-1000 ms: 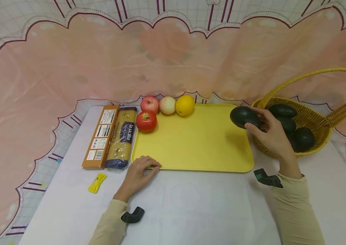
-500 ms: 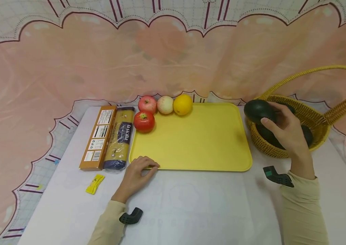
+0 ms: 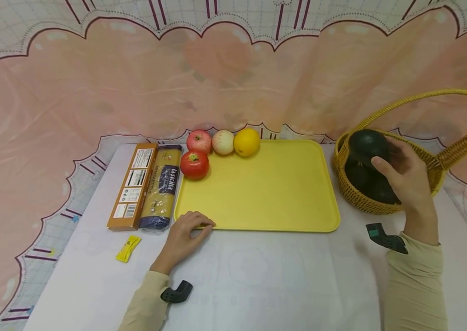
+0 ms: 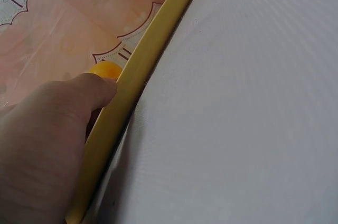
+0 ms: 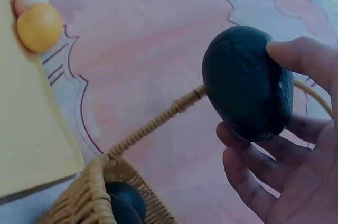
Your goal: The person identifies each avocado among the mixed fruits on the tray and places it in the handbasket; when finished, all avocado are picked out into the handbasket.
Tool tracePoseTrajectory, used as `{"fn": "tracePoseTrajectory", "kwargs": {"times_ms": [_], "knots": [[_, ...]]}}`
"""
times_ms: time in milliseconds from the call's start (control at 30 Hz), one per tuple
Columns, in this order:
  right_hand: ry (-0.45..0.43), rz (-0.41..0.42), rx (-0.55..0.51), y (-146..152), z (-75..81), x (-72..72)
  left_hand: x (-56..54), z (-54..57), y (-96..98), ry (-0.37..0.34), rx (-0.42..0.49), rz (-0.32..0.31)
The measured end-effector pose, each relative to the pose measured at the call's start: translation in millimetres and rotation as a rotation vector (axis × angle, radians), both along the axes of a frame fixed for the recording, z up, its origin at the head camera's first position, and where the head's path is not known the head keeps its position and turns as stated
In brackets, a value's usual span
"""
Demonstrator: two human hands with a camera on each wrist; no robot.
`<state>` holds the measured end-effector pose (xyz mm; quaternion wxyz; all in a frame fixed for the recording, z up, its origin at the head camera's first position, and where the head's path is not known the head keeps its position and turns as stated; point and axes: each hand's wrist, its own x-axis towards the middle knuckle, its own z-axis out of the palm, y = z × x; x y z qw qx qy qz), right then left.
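My right hand (image 3: 408,174) holds a dark green avocado (image 3: 369,148) between thumb and fingers, above the wicker basket (image 3: 343,192). In the right wrist view the avocado (image 5: 243,84) is tilted, with its stem end down. Several more dark avocados (image 3: 380,189) lie inside the basket, partly hidden by that hand. My left hand (image 3: 184,236) rests at the near left corner of the yellow tray (image 3: 266,197), its fingers relaxed. Its thumb touches the tray rim (image 4: 132,76) in the left wrist view.
On the tray's far left sit a red tomato (image 3: 194,164), a pink apple (image 3: 199,141), a pale round fruit (image 3: 223,142) and an orange (image 3: 247,142). Left of it lie a spaghetti pack (image 3: 161,188), an orange-brown box (image 3: 132,186) and a yellow wrapped sweet (image 3: 128,248). The basket handle (image 3: 436,93) arches up.
My right hand has carried the avocado rightward, from over the tray's right edge to above the basket. The left hand stays in place on the tray edge.
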<state>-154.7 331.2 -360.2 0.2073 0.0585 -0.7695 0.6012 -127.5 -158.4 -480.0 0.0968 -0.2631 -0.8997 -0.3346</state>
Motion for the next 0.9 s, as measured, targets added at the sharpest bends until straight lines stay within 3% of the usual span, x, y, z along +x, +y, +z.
{"fn": "tracePoseTrajectory", "kwargs": {"times_ms": [233, 467, 900], "knots": [[0.035, 0.022, -0.139, 5, 1.1, 1.2, -0.8, -0.2, 0.9, 0.040, 0.019, -0.007], [0.054, -0.010, -0.247, 13, -1.9, 2.0, -0.9, -0.5, 1.8, 0.060, 0.031, -0.013], [-0.034, -0.141, -0.315, 33, -9.3, 3.8, -0.4, 0.5, 1.2, 0.044, 0.027, -0.008]]}}
